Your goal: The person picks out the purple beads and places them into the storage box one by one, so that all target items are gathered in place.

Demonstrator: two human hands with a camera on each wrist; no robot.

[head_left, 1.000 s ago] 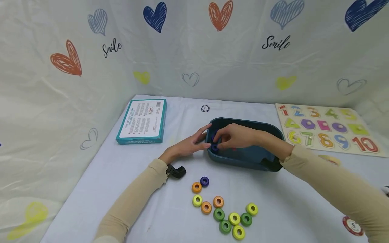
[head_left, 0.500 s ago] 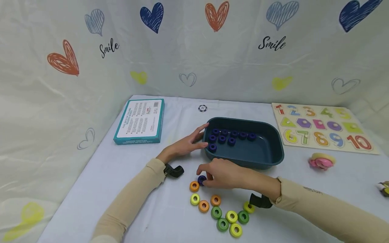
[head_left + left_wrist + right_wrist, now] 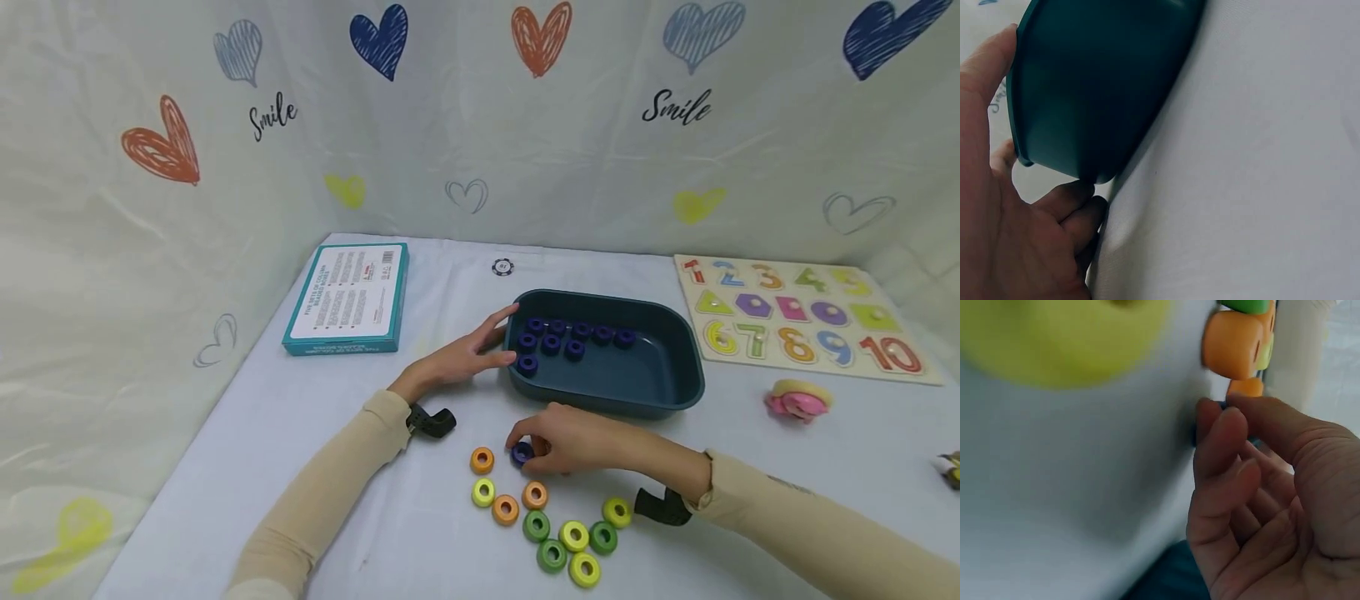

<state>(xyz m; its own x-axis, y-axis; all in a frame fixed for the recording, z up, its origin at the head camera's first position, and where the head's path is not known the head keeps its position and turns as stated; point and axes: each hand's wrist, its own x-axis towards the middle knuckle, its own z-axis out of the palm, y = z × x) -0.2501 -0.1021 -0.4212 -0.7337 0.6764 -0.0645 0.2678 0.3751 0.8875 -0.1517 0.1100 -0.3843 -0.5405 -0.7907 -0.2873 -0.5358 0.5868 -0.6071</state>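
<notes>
With thumb and fingers, my right hand (image 3: 581, 440) pinches a dark blue ring-shaped bead (image 3: 521, 454) just in front of the tray; the fingers mostly hide that bead in the right wrist view. My left hand (image 3: 459, 358) rests against the left end of the dark teal tray (image 3: 637, 379), fingers extended along its rim and side. Inside the tray, several dark blue beads (image 3: 551, 344) lie toward the left and back. Nearer the front of the table are loose orange beads (image 3: 506, 510), green beads (image 3: 536, 526) and yellow beads (image 3: 584, 570).
A teal-edged box (image 3: 347, 298) lies at the back left. Behind the tray is a poker chip (image 3: 503, 267). A number-and-shape puzzle board (image 3: 806, 321) occupies the back right, with a pink and tan toy (image 3: 799, 401) in front of it.
My right hand came out of the tray to the dark blue bead beside the orange one. That bead has since moved right, away from the orange bead. My left hand stayed at the tray.
</notes>
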